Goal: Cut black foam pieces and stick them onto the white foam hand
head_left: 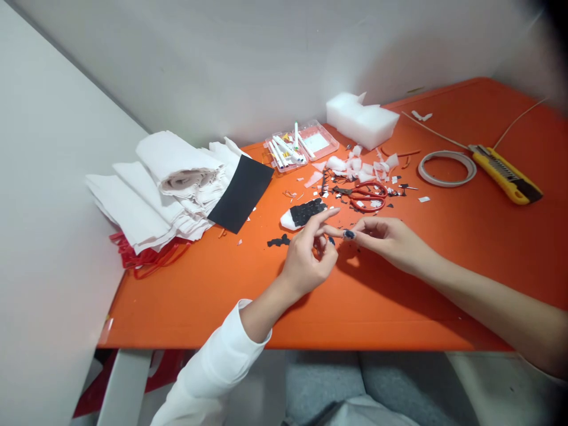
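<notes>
Orange table [199, 307]; black-patched piece [304, 214] beyond left grip [307, 259], contact unclear.

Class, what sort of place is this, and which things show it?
Probably a small craft workspace: on the orange table lie red-handled scissors beside foam scraps, a yellow utility knife, and a box of white pens.
</notes>
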{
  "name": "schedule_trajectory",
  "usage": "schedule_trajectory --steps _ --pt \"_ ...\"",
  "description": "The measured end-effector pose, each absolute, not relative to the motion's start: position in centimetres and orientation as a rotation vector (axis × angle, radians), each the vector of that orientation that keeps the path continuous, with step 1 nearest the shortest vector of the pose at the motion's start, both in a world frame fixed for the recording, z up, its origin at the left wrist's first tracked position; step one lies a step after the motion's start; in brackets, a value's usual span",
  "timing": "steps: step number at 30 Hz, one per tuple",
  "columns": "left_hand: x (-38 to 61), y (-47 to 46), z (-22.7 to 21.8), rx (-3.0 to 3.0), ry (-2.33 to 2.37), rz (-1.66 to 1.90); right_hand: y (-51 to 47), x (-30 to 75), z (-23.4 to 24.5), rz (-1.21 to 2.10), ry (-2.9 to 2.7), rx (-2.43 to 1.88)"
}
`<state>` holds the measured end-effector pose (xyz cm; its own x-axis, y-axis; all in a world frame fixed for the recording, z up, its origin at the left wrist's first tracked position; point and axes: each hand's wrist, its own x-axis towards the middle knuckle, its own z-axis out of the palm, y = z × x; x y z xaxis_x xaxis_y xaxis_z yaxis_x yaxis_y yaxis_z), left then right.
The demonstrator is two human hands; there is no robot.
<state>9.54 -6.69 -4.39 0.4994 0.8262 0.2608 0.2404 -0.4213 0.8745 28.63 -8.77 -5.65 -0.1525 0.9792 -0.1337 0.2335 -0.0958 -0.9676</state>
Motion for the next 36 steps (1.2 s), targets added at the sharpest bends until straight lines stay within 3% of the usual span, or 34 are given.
schedule_trajectory --steps 13,23,36 --pt "10.0 -7.0 -4.0 1.696 0.926 0.976 -8.8 28.5 -5.4 1.329 -1.354 -1.33" --pt "10.6 -6.0 -4.3 1.271 1.006 0.817 -8.7 28.5 -5.3 1.364 -1.373 -1.18" --pt "10.7 -5.9 -4.5 1.407 1.059 0.844 -8.8 28.6 -5.2 1.203 -1.414 -1.27"
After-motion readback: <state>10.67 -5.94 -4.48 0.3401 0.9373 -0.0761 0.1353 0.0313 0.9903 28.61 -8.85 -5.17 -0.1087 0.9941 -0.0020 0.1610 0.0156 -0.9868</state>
